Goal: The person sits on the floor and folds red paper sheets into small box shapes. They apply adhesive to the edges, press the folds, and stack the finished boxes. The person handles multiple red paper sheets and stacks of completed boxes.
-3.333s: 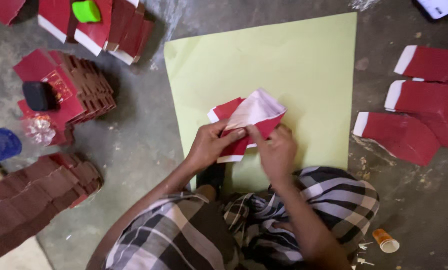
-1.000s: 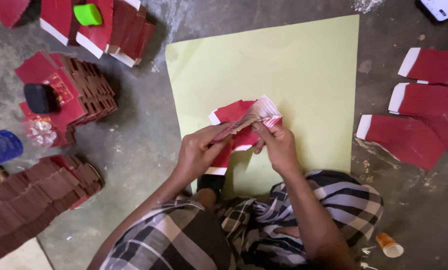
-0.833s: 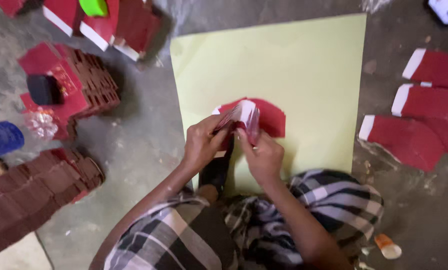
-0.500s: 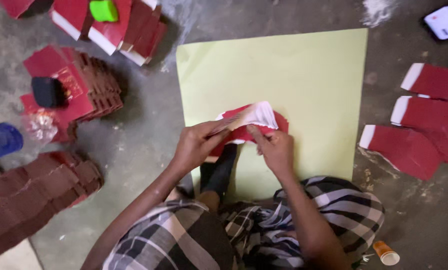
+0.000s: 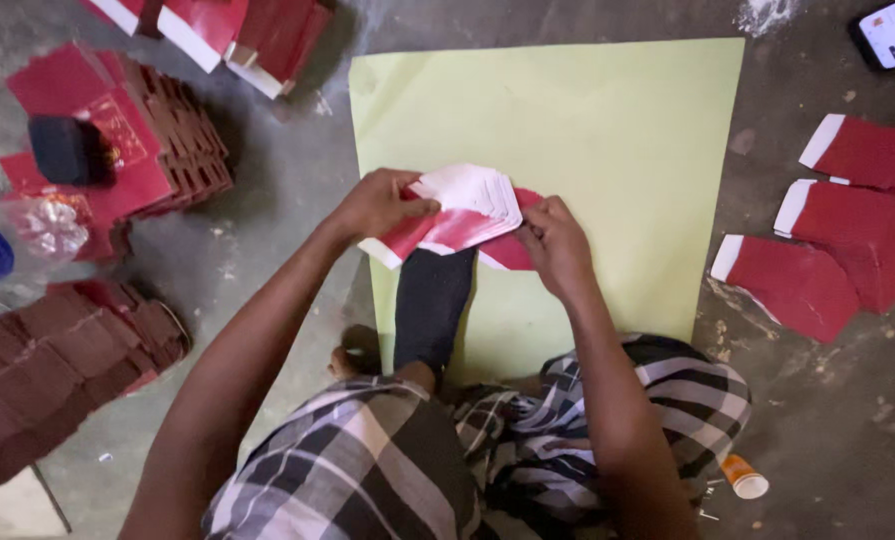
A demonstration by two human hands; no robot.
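Grey concrete floor [image 5: 267, 250] lies under a big light green paper sheet [image 5: 607, 130], where the fan of red and white envelopes [image 5: 462, 215] now spreads wider than a moment ago. Left hand [image 5: 377, 203] pinches its left end and right hand [image 5: 555, 245] pinches its right end, just above the sheet.

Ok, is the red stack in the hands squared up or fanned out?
Fanned out. The stack shows stepped white edges spread in an arc between the left hand and right hand, above the green sheet.
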